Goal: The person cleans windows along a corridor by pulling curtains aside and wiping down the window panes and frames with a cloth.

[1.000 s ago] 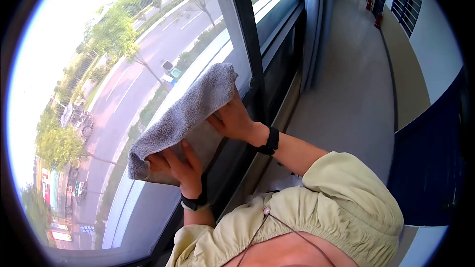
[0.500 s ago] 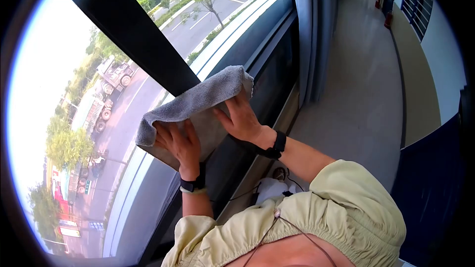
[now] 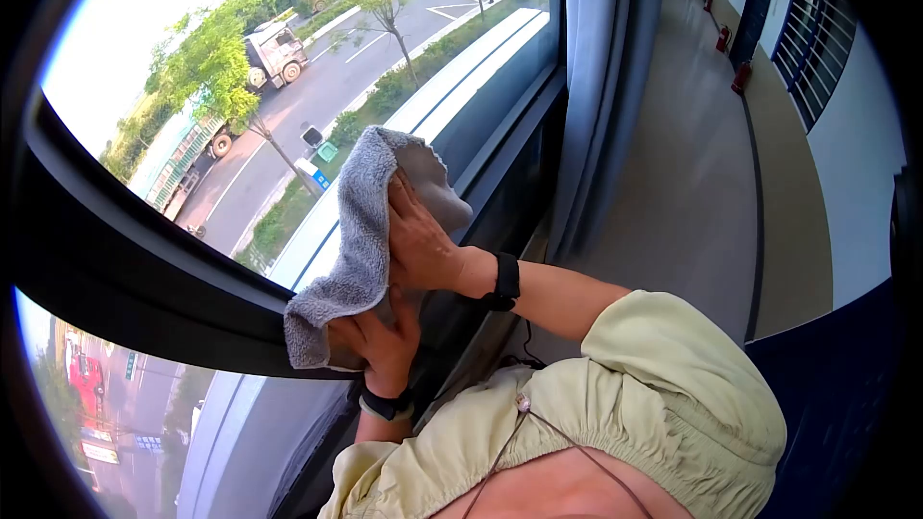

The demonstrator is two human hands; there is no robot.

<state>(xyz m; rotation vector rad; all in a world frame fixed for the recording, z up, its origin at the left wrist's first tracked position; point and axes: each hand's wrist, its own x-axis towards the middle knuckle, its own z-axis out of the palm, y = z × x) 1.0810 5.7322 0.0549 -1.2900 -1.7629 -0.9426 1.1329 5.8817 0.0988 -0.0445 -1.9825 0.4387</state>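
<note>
Both grips are on the gray cloth (image 3: 351,240): right hand (image 3: 423,242) on the upper part, left hand (image 3: 386,351) on the lower end, close below the right. Fingers lie against the cloth's near face, not spread wide; fingertips partly hidden. Cloth is held up at the window, fuzzy edge folded over along its left and top, smoother face toward the person on the right. Its lower left corner overlaps the dark window post (image 3: 159,274) in view; can't tell how firmly it meets the glass. Black band (image 3: 505,281) on the right wrist, dark strap (image 3: 386,405) on the left. Arms run back to a pale green top (image 3: 673,375). Past the cloth, a dark rail (image 3: 514,125) runs along the window, then a blue-gray curtain (image 3: 615,86) hangs beside it. Right of that: corridor floor (image 3: 678,202), red fire extinguishers (image 3: 741,77) along the far wall, barred window (image 3: 815,34) above. Outside the glass: road, trees, a truck (image 3: 276,53) at upper left, something red (image 3: 87,386) at lower left, too small to identify.
</note>
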